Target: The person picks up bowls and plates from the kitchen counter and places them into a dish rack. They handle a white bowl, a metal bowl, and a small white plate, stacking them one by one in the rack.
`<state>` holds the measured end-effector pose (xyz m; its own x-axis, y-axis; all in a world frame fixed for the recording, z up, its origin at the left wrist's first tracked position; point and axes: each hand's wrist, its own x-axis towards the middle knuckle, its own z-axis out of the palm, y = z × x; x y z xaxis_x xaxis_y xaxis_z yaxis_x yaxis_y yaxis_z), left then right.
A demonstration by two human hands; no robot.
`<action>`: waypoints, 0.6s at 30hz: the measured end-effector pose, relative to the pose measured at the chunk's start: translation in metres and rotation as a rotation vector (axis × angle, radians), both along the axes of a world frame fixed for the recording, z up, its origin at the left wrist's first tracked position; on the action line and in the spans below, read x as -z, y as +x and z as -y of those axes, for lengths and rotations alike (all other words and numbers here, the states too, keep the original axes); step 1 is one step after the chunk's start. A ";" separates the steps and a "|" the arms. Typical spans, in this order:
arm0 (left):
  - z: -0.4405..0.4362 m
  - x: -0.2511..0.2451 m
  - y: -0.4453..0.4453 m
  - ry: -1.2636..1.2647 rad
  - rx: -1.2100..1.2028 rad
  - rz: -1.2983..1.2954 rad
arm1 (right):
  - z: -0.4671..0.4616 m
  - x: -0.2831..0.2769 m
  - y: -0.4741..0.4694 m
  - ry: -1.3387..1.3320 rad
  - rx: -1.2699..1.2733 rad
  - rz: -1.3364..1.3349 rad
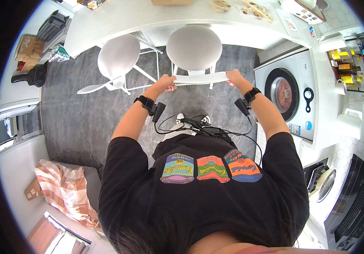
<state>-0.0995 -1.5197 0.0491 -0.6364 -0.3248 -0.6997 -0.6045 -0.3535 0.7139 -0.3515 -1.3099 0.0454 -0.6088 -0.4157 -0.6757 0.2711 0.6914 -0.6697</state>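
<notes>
Both of my hands grip the top of the backrest (201,78) of a white chair, one at each end. My left hand (166,83) is closed around its left end. At the right end my right hand (234,77) has its fingers curled over the edge. The round padded seat (194,47) of this chair is beyond the backrest, close to the white counter (131,23). A second white chair (119,57) stands to the left, turned at an angle, with its backrest (97,86) towards the lower left.
A front-loading washing machine (285,92) is built in under the counter on the right. Bottles (345,66) stand on a shelf at far right. Cardboard boxes (29,49) and a black bag (31,76) are at the left wall. Black cables (201,125) hang between my wrists. Checked cloth (64,187) covers furniture at lower left.
</notes>
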 end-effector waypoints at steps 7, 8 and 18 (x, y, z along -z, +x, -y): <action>0.037 0.005 0.037 0.005 -0.039 0.001 | 0.049 -0.007 0.037 -0.051 0.052 -0.005; 0.042 0.005 0.040 0.020 -0.050 -0.002 | 0.054 -0.008 0.037 -0.007 0.023 -0.005; 0.052 0.012 0.034 0.020 -0.045 0.059 | 0.059 -0.014 0.031 0.086 -0.088 -0.019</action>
<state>-0.0651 -1.5712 0.0376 -0.5788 -0.3380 -0.7422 -0.6287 -0.3947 0.6700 -0.3207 -1.3692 0.0597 -0.5855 -0.4093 -0.6998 0.1946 0.7671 -0.6114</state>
